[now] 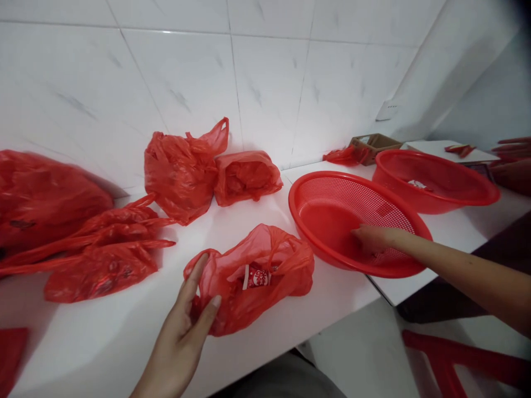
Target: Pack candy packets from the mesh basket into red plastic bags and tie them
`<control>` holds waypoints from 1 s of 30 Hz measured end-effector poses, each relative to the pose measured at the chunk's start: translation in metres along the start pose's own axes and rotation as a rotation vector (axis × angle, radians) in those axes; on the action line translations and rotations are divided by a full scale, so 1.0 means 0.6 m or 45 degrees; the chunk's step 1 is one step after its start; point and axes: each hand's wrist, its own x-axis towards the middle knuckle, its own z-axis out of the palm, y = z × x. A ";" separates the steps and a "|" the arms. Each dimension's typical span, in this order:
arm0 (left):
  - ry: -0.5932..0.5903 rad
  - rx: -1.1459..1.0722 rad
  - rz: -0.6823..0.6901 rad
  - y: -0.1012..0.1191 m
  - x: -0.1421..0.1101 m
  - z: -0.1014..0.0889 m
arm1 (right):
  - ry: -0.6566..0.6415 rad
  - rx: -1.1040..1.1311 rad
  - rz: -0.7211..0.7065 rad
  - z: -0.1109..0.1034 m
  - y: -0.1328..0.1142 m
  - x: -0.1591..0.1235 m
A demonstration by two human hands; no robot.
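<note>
My left hand [186, 326] is at the left rim of a red plastic bag [257, 315], thumb in front and forefinger along the edge, with some of the film between them. The bag lies with its mouth spread, and a small red and white packet [257, 276] shows inside. My right hand [371, 239] reaches down into a red plastic colander [302, 190], its fingers bunched near the bottom. Whatever those fingers hold, if anything, is hidden from view.
Filled red bags [182, 177] stand along the tiled wall, with more at the left. A second red basin [435, 204] holds a small whitish packet. Behind it sits a brown box [379, 143]. Another person's hand [514, 160] is at far right, and a red stool [464, 354] below.
</note>
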 end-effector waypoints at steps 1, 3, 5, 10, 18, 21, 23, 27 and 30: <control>0.006 -0.004 0.001 0.000 0.000 0.000 | -0.055 -0.006 -0.028 -0.010 -0.008 0.001; 0.003 -0.014 0.002 0.000 0.000 0.000 | -0.192 -0.027 -0.099 -0.039 -0.036 0.000; -0.016 -0.028 0.002 0.001 0.001 0.000 | -0.211 0.045 -0.210 -0.068 -0.085 -0.008; -0.033 -0.043 0.008 0.007 0.000 0.000 | -0.097 0.628 -0.642 -0.073 -0.258 -0.071; 0.002 -0.048 0.019 0.002 -0.004 -0.008 | 0.103 0.114 -0.950 -0.019 -0.290 -0.119; 0.007 -0.043 0.035 -0.001 -0.001 -0.013 | 0.299 -0.264 -0.712 0.016 -0.215 -0.141; 0.007 -0.047 0.025 -0.002 0.002 -0.012 | 0.416 -0.413 -0.629 0.056 -0.178 -0.175; -0.039 -0.097 -0.015 -0.004 0.007 0.000 | 0.449 -0.396 -0.753 0.130 -0.166 -0.246; -0.076 -0.120 -0.003 -0.003 0.006 0.009 | 0.437 -0.367 -0.782 0.138 -0.178 -0.255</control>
